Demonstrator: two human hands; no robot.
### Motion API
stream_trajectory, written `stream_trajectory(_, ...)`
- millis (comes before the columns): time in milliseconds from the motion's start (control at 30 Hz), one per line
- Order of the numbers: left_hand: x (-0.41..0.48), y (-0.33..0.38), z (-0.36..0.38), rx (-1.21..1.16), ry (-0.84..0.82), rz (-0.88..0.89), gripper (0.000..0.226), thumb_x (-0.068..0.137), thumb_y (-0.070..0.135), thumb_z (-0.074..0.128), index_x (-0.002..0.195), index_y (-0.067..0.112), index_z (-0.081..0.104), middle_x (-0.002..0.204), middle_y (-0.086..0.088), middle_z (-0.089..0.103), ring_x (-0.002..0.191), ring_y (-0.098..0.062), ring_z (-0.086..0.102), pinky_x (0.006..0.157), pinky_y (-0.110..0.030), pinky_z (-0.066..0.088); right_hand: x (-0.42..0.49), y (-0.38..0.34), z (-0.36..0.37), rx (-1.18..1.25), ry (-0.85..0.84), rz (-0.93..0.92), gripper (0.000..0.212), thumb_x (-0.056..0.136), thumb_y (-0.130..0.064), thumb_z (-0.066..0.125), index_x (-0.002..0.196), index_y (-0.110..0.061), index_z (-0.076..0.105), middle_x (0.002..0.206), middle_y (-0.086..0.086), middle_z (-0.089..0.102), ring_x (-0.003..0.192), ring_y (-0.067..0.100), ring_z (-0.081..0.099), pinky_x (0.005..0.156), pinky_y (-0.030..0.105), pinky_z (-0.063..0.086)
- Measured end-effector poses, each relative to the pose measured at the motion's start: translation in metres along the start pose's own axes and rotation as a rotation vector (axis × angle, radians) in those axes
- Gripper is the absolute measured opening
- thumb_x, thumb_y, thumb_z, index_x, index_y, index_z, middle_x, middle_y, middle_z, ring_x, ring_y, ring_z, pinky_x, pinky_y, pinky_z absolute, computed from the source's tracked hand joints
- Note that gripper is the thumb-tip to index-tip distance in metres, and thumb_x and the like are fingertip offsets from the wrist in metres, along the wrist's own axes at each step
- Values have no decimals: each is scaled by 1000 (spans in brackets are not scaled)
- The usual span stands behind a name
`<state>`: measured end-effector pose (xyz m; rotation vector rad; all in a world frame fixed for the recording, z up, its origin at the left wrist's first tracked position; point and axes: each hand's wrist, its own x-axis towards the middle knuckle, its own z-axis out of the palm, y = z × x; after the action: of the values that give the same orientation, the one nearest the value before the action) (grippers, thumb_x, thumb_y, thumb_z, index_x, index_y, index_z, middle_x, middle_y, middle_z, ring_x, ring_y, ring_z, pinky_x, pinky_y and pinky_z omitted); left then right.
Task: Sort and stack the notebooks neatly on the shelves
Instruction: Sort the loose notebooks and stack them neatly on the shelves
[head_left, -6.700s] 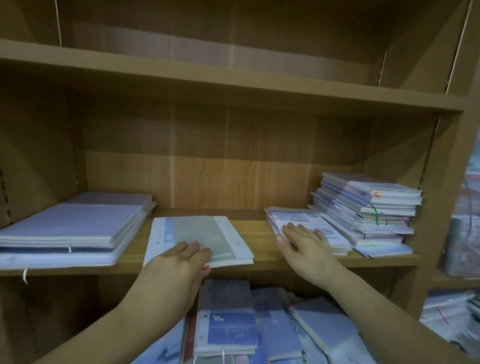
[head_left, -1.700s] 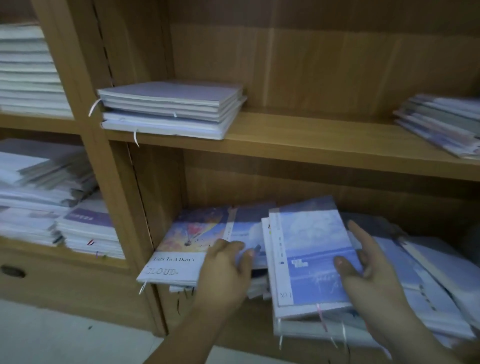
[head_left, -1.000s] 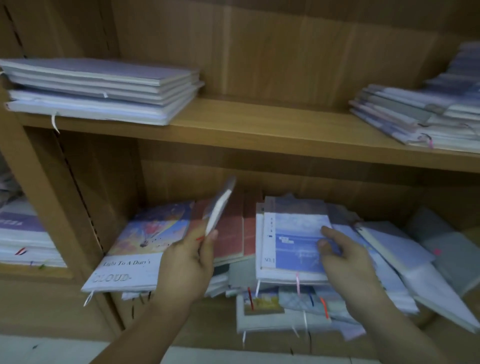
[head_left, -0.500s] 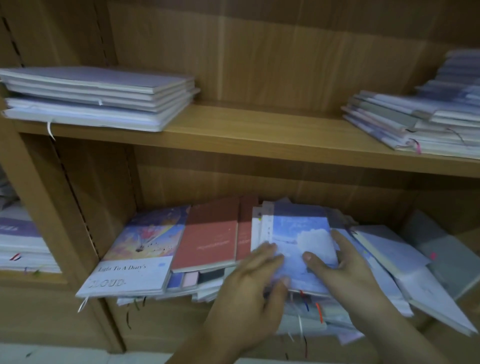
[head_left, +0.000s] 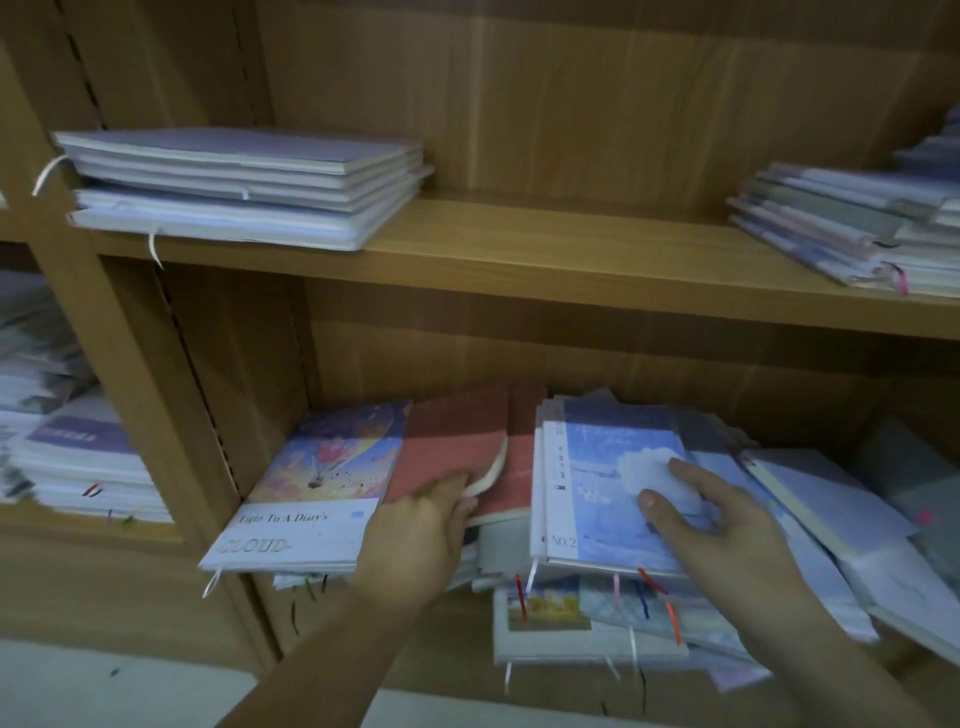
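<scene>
The lower shelf holds a loose jumble of notebooks. My left hand (head_left: 415, 540) grips the near corner of a red notebook (head_left: 452, 441) and lifts it, so its pages bow. A colourful balloon-cover notebook (head_left: 322, 488) lies to its left. My right hand (head_left: 722, 525) rests with spread fingers on a blue sky-cover notebook (head_left: 602, 483) that tops the middle pile. More notebooks (head_left: 831, 519) slump to the right.
On the upper shelf (head_left: 519, 249) a neat stack of pale notebooks (head_left: 244, 187) sits at the left and a slanting stack (head_left: 852, 234) at the right. The neighbouring bay on the left holds more stacks (head_left: 72, 457). Pale floor shows below.
My left hand has moved from the blue notebook leftward to the red one and now lifts its corner. My right hand has stayed on the blue notebook.
</scene>
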<state>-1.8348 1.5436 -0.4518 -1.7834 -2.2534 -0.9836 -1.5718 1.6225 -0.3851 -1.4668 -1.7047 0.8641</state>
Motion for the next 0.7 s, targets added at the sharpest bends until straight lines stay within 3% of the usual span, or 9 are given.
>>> stream_trajectory(100, 0, 9, -12, -34, 134, -5, 22, 97, 35, 51, 108, 26, 67, 60, -1, 65, 51, -32, 61, 45, -30, 43, 1, 0, 2, -10, -12, 2, 55, 86, -43, 75, 137, -28, 59, 141, 0, 52, 125, 14, 49, 103, 28, 38)
stream_trajectory(200, -1, 35, -28, -114, 271, -23, 31, 99, 36, 42, 111, 21, 66, 62, -1, 63, 50, -29, 58, 44, -32, 45, 0, 1, 2, 3, -38, 16, 54, 87, -43, 74, 137, -30, 59, 141, -2, 50, 128, 14, 49, 108, 33, 40)
stream_trajectory(267, -7, 64, -34, -109, 356, 65, 26, 97, 28, 51, 114, 18, 67, 67, 1, 65, 53, -22, 59, 46, -29, 42, -1, 0, 1, 27, -32, 27, 50, 89, -48, 70, 134, -30, 61, 136, -2, 53, 123, 13, 51, 103, 31, 41)
stream_trajectory(367, -21, 105, -18, -34, 284, 365, 34, 86, 17, 60, 118, 17, 71, 102, 0, 75, 88, -18, 70, 74, -28, 54, -4, -11, -2, 210, -16, 57, 48, 94, -62, 46, 121, -28, 67, 127, -8, 61, 114, 6, 55, 97, 28, 39)
stream_trajectory(433, -25, 115, 4, 50, 160, 476, 37, 84, 24, 57, 117, 18, 73, 121, -4, 73, 109, -24, 70, 94, -38, 55, -6, -15, -6, 351, -26, 86, 51, 95, -62, 40, 129, -31, 64, 129, -18, 54, 115, -4, 50, 97, 20, 35)
stream_trajectory(500, -27, 119, 12, 47, 50, 474, 40, 85, 28, 55, 121, 20, 72, 129, -4, 70, 119, -25, 66, 103, -41, 50, -8, -12, -9, 370, -63, 68, 39, 93, -54, 53, 126, -35, 63, 126, -21, 56, 104, -12, 55, 88, 12, 40)
stream_trajectory(567, -26, 116, 4, -79, 7, 501, 42, 89, 29, 56, 129, 24, 68, 136, 1, 66, 127, -20, 61, 111, -38, 44, -9, -6, -8, 298, -89, 57, 56, 90, -44, 68, 142, -32, 52, 139, -16, 50, 110, -4, 52, 91, 20, 41)
stream_trajectory(633, -24, 102, -7, -289, 16, 402, 40, 96, 26, 55, 135, 27, 63, 140, 8, 62, 131, -11, 55, 115, -29, 39, -8, -3, -7, 254, -61, 61, 77, 89, -40, 72, 155, -25, 36, 150, -12, 42, 122, 5, 45, 97, 27, 40)
stream_trajectory(700, -19, 91, -22, -358, 63, 112, 32, 101, 34, 52, 131, 31, 62, 132, 14, 63, 123, -7, 57, 105, -26, 46, -6, -3, -8, 241, -54, 54, 86, 88, -45, 70, 159, -24, 26, 151, -13, 38, 134, 13, 44, 105, 34, 42)
